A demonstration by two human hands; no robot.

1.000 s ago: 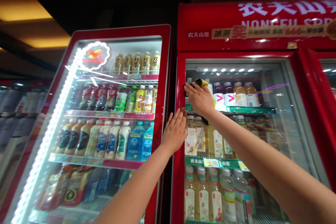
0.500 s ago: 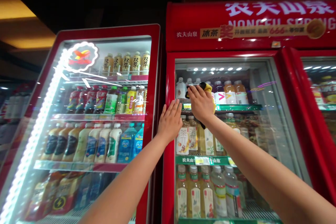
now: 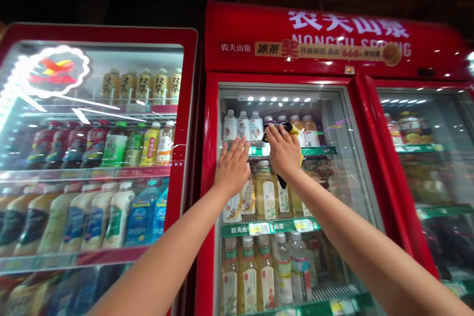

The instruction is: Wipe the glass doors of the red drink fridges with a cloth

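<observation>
My right hand [image 3: 284, 155] lies over a black and yellow cloth [image 3: 298, 148], pressing it against the glass door [image 3: 342, 177] of a red drinks fridge at the height of its top shelf. Most of the cloth is hidden beneath the palm; a dark end hangs below the wrist. To its left, my left hand [image 3: 232, 167] is open and flat, fingers pointing up, at the left part of the same pane. It holds nothing. Behind the glass stand white-capped bottles [image 3: 256, 127] on the top shelf and bottles of pale yellow drink [image 3: 267, 192] on the shelf below.
A second lit fridge [image 3: 190, 108] with a red frame stands on the left, filled with rows of bottles. The red header [image 3: 237, 24] with white lettering runs above the doors. Another glass door [image 3: 452, 168] is on the right, beyond a red upright [image 3: 385, 168].
My view has turned right, so both fridges sit further left. My right hand and the cloth have moved right across the glass. My left hand has shifted from the door frame onto the pane.
</observation>
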